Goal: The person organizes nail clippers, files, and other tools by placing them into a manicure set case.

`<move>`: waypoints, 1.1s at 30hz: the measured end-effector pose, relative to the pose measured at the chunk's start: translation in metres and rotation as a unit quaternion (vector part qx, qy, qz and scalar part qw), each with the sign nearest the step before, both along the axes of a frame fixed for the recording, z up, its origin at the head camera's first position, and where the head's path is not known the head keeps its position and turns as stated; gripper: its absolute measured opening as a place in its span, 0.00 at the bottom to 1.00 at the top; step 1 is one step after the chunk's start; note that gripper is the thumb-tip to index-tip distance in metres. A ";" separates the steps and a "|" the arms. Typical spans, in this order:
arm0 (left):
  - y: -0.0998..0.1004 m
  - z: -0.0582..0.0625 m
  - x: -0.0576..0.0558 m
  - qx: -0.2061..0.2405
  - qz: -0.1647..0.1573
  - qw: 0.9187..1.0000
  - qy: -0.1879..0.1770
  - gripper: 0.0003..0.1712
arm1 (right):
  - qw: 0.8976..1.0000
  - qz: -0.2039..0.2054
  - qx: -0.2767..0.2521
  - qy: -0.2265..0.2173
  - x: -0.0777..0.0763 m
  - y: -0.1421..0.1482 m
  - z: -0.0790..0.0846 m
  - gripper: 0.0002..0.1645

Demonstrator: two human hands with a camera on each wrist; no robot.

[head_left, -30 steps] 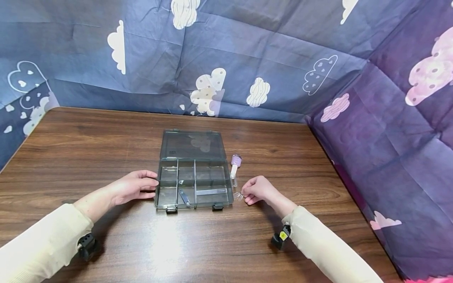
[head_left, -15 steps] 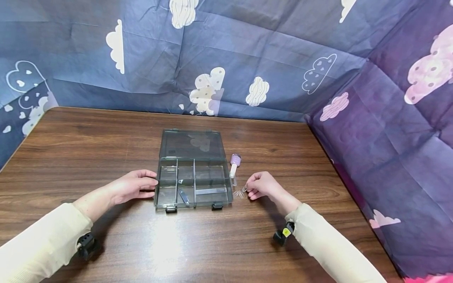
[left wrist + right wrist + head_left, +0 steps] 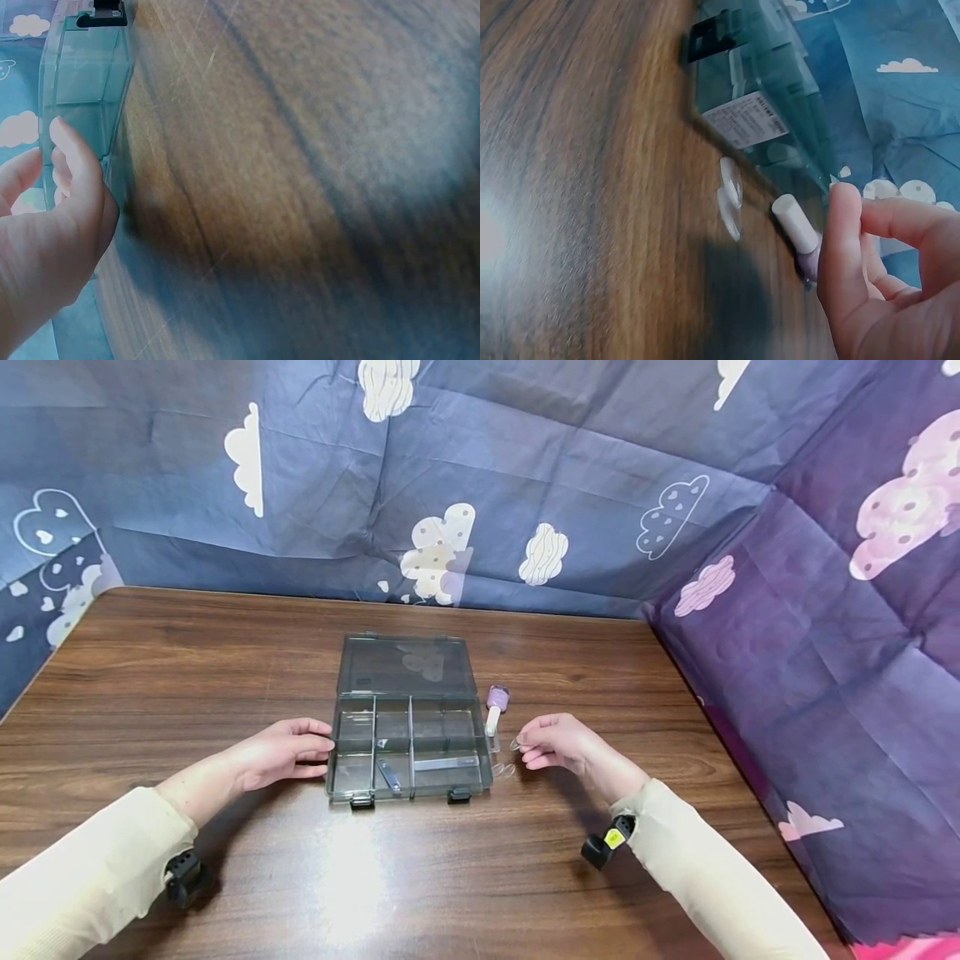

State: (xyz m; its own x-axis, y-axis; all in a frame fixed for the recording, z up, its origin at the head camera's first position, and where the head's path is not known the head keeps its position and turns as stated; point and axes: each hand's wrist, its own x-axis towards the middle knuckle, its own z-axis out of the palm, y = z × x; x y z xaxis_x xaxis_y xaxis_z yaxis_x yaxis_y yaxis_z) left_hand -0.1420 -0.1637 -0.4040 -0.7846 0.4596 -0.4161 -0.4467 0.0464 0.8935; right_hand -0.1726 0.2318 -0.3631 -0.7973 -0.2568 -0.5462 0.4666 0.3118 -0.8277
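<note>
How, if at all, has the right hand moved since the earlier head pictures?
Yes: the right hand moved upward and slightly rightward in frame, relative to the compartment box.

At eight o'clock in the left wrist view, the left hand held its fingers loosely bent at the side of a translucent green box, ten o'clock; its black latch sat toward eleven. Wood-grained table spread through three, cloud-printed blue cloth beyond the box.
</note>
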 end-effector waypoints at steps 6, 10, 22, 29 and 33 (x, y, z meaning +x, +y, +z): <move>-0.001 -0.001 -0.001 0.005 0.002 1.000 -0.001 0.15 | 1.000 0.007 -0.014 -0.004 -0.003 -0.007 0.007 0.10; -0.002 -0.001 -0.001 0.004 0.002 1.000 -0.003 0.15 | 1.000 0.011 -0.019 -0.004 -0.006 -0.014 0.013 0.12; -0.002 -0.001 -0.001 0.001 0.002 1.000 -0.001 0.17 | 0.999 0.034 -0.029 -0.005 -0.015 -0.040 0.032 0.11; -0.001 -0.001 -0.001 0.001 0.001 1.000 -0.002 0.17 | 0.998 0.046 -0.034 -0.002 -0.019 -0.055 0.040 0.09; -0.002 -0.001 -0.001 0.009 0.000 1.000 -0.001 0.17 | 0.998 0.054 -0.035 0.001 -0.022 -0.066 0.042 0.05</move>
State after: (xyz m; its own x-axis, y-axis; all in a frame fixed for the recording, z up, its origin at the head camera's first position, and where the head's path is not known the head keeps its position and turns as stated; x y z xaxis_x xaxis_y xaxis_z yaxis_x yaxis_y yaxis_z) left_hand -0.1433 -0.1656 -0.4052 -0.7835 0.4673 -0.4095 -0.4489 0.0301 0.8931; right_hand -0.1951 0.1656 -0.3214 -0.7634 -0.3795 -0.5226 0.4321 0.3012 -0.8500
